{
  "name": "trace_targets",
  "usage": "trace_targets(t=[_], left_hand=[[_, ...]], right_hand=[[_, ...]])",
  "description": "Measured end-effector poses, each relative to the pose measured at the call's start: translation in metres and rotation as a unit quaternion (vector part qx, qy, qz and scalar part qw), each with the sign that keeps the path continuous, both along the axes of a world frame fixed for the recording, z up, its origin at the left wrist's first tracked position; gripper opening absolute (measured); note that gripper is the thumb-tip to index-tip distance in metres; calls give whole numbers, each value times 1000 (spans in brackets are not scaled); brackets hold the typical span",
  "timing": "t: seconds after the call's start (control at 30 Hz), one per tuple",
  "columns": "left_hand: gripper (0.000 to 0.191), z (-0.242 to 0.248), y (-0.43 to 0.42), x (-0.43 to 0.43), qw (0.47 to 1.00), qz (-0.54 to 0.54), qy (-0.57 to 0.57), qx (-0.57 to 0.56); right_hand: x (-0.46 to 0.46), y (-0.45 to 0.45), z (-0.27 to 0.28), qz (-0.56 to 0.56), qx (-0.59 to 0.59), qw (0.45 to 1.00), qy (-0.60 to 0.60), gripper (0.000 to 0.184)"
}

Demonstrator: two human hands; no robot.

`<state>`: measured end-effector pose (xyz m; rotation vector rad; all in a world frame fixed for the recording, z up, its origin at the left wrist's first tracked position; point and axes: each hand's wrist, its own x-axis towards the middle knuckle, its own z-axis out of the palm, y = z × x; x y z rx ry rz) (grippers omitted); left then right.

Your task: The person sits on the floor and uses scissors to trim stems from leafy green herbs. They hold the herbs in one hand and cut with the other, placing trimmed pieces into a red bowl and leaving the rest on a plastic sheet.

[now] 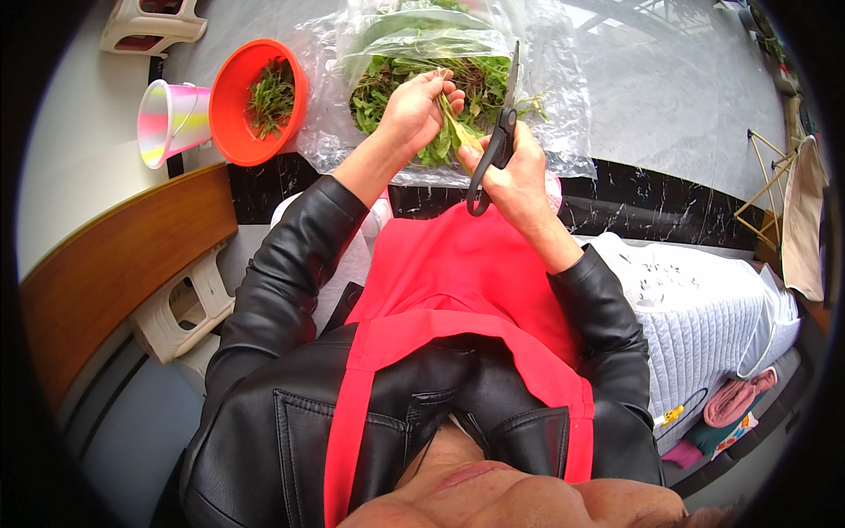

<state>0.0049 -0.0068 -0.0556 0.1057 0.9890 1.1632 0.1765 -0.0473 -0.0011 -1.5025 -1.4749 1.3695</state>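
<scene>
My left hand (422, 105) pinches the root end of a leafy green plant (451, 132), which hangs down with one yellowed leaf. In my right hand (515, 171) is a pair of black-handled scissors (504, 129), blades pointing away from me. My right thumb and fingertips meet the yellow leaf (470, 140). Under both hands spreads a heap of leafy greens (376, 99), stems and roots mixed in, on a clear plastic bag (568, 125). Part of the heap lies beneath a fold of the clear plastic.
Left of the bag stands a red plastic basin (224, 125) holding some greens (270, 99). Beside it a striped pink-and-yellow bucket (155, 125) lies tipped. A plastic stool (155, 26) is at the upper left. A white quilted cover (700, 310) lies to my right, near a folding stool (802, 224).
</scene>
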Motion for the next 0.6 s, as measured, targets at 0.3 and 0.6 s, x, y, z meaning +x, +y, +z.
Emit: trace_targets(t=[0.3,0.6], left_hand=[[18,-9,7,-15,1000,21,11,9],[20,-7,21,-58,997,59,23,41]], right_hand=[[3,0,2,16,39,999,17,29],[36,29,7,-98,46,994,15,25]])
